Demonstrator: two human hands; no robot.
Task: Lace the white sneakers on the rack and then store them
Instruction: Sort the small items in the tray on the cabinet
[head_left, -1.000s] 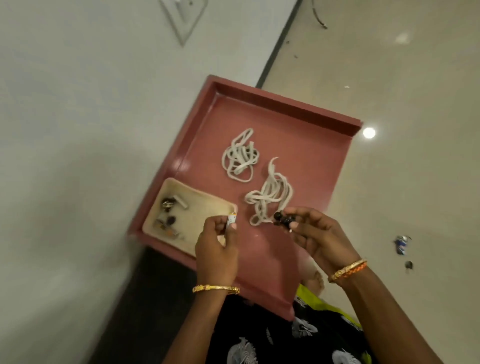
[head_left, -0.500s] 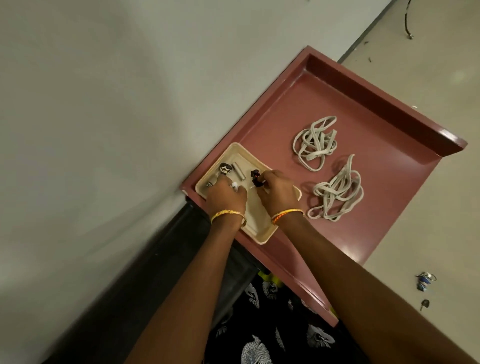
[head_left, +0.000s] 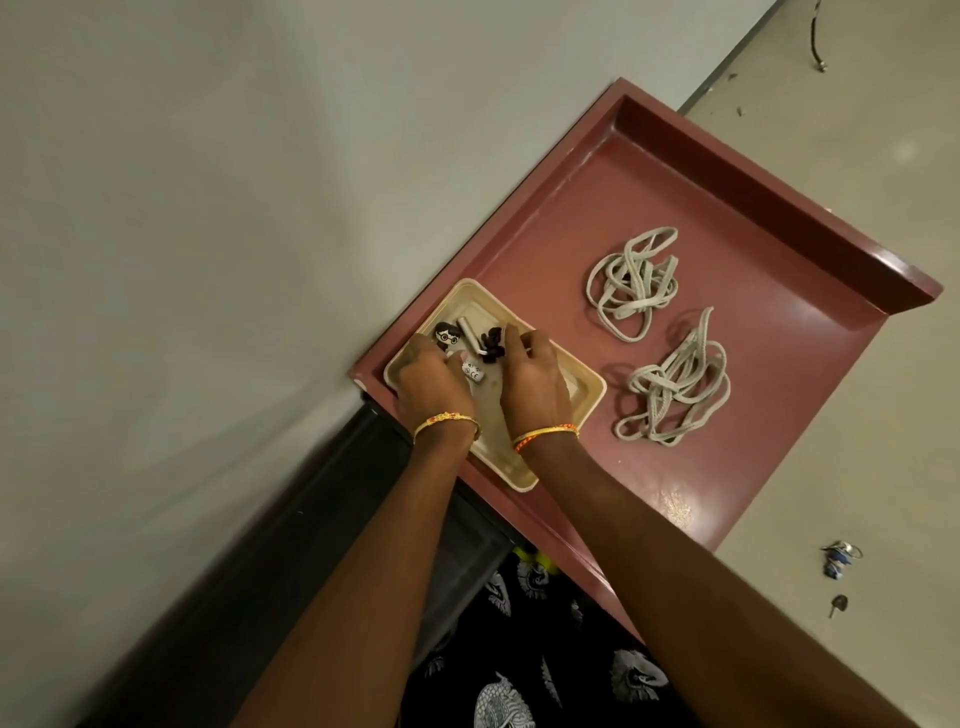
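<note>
No sneakers are in view. Two loose bundles of white laces lie on the red rack top (head_left: 769, 223): one lace bundle (head_left: 631, 283) further back, the other lace bundle (head_left: 675, 384) nearer. Both my hands are down in a cream tray (head_left: 584, 397) at the rack's left corner. My left hand (head_left: 431, 382) pinches a small white piece (head_left: 472, 371) at its thumb tip. My right hand (head_left: 535, 387) holds a small black piece (head_left: 492, 347) at its fingertips, low over the tray floor.
The cream tray also holds a small face-shaped charm (head_left: 447, 335) and a white cylinder (head_left: 467, 328). A pale wall runs along the left of the rack. On the floor to the right lie keys (head_left: 839, 558) and a small dark item (head_left: 837, 604).
Both hands moved from above the rack's front edge down into the cream tray, carrying the white and the black piece. The view shifted, so the rack sits further right.
</note>
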